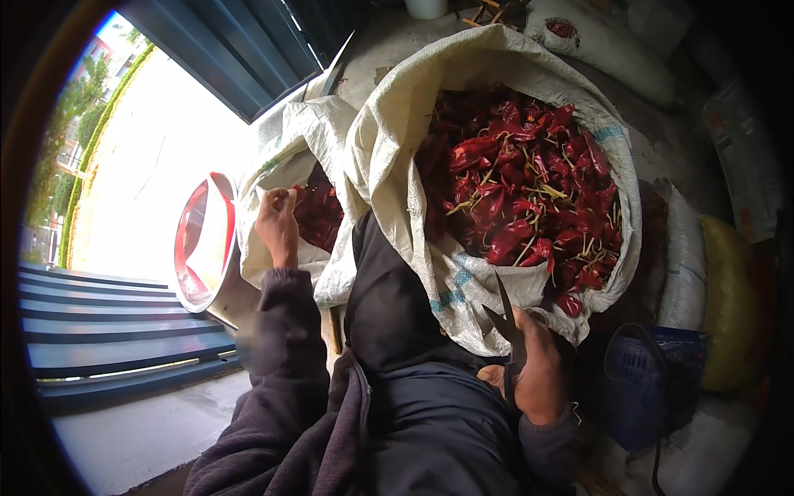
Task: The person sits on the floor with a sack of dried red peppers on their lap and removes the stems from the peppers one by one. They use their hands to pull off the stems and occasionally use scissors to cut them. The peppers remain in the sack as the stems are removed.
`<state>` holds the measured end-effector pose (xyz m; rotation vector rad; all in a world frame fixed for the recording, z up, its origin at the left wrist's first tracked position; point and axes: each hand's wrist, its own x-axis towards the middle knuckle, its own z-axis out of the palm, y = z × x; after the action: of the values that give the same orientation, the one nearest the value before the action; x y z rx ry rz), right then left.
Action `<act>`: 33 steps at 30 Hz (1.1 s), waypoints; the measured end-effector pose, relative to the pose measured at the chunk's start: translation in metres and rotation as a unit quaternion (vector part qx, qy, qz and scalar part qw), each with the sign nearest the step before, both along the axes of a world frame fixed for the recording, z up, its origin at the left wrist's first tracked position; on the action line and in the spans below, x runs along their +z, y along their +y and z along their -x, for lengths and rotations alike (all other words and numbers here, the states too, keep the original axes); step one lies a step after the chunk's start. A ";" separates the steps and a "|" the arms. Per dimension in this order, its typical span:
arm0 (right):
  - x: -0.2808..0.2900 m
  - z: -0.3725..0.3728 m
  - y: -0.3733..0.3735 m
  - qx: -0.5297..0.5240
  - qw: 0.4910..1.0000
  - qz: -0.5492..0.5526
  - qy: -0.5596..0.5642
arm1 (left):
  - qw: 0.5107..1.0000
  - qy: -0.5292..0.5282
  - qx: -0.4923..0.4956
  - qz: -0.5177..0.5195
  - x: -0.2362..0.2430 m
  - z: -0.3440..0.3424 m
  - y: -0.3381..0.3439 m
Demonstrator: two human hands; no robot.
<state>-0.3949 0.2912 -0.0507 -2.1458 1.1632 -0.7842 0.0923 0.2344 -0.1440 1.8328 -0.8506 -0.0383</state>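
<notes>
My right hand is wrapped round a pair of dark scissors, their blades parted and pointing up and left. Just beyond them, a large white woven sack with its rim rolled down is full of dried red chillies with pale stems. My left hand is over the rim of a smaller white sack, fingers pinched together. What the pinch holds, if anything, I cannot make out. More red chillies lie inside this smaller sack, right beside my fingertips.
A round red-and-white container stands left of the smaller sack, by blue slatted metal. At right are a dark blue plastic basket, a yellow sack and a white sack. Another filled sack lies at the back.
</notes>
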 end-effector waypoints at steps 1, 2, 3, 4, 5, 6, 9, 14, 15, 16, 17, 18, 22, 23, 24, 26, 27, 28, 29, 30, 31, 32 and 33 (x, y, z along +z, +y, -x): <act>0.000 0.000 0.000 -0.002 1.000 -0.001 -0.009 | 0.998 -0.041 0.036 -0.032 -0.013 -0.012 -0.006; 0.000 0.001 0.000 -0.001 1.000 -0.001 -0.012 | 0.999 0.033 0.028 0.000 -0.025 -0.029 -0.005; 0.000 0.002 -0.001 -0.002 1.000 0.000 -0.015 | 0.994 0.107 0.016 0.033 -0.038 -0.047 -0.006; 0.000 0.004 0.001 -0.006 1.000 -0.001 -0.014 | 0.981 0.185 0.002 0.063 -0.039 -0.050 -0.008; -0.001 0.005 0.003 -0.011 1.000 0.003 -0.020 | 0.976 0.209 0.024 0.065 -0.039 -0.054 -0.004; -0.002 0.006 0.004 -0.015 1.000 0.007 -0.027 | 0.974 0.212 0.006 0.076 -0.039 -0.057 0.000; -0.003 0.006 0.007 -0.024 0.999 0.000 -0.046 | 0.961 0.254 -0.023 0.103 -0.029 -0.045 0.006; 0.003 0.003 0.004 -0.008 0.999 0.006 -0.038 | 0.933 0.339 -0.088 0.081 -0.003 -0.008 0.023; 0.004 0.001 0.004 -0.006 0.999 0.001 -0.037 | 0.937 0.332 -0.069 0.080 -0.005 -0.004 0.018; 0.005 0.000 0.004 -0.004 0.999 -0.003 -0.037 | 0.941 0.324 -0.051 0.079 -0.008 -0.003 0.013; 0.004 0.000 0.004 -0.001 0.999 -0.002 -0.041 | 0.945 0.316 -0.032 0.078 -0.011 -0.004 0.009; 0.001 0.000 0.004 0.002 0.999 -0.001 -0.045 | 0.934 0.338 -0.028 0.110 -0.018 -0.009 0.009; 0.000 0.002 0.007 -0.001 0.999 -0.012 -0.050 | 0.924 0.348 0.024 0.158 -0.040 -0.035 0.003; -0.001 0.003 0.008 -0.008 0.998 -0.016 -0.052 | 0.919 0.361 0.019 0.155 -0.038 -0.034 0.003; -0.003 0.004 0.009 -0.015 0.998 -0.020 -0.055 | 0.915 0.374 0.015 0.151 -0.036 -0.034 0.003; -0.004 0.004 0.009 -0.017 0.998 -0.022 -0.059 | 0.901 0.403 -0.010 0.162 -0.037 -0.049 0.008; -0.004 0.004 0.010 -0.017 0.998 -0.020 -0.056 | 0.893 0.413 -0.032 0.175 -0.040 -0.054 0.011; -0.005 0.004 0.009 -0.018 0.998 -0.019 -0.051 | 0.884 0.426 -0.054 0.187 -0.041 -0.051 0.014; -0.004 0.003 0.009 -0.014 0.999 -0.017 -0.045 | 0.873 0.438 -0.077 0.200 -0.042 -0.048 0.015; -0.003 0.003 0.008 -0.011 0.999 -0.016 -0.039 | 0.866 0.451 -0.065 0.206 -0.042 -0.045 0.013; -0.002 0.001 0.008 -0.005 0.999 -0.016 -0.034 | 0.860 0.459 -0.083 0.206 -0.046 -0.050 0.018; -0.003 0.000 0.007 -0.004 0.999 -0.017 -0.034 | 0.854 0.468 -0.100 0.205 -0.050 -0.054 0.023; -0.003 -0.001 0.007 -0.003 0.999 -0.019 -0.035 | 0.847 0.476 -0.118 0.205 -0.054 -0.059 0.027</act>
<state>-0.3943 0.2983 -0.0538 -2.0679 1.1410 -0.8258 0.1513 0.2615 -0.1977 1.0649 -0.3102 -0.7986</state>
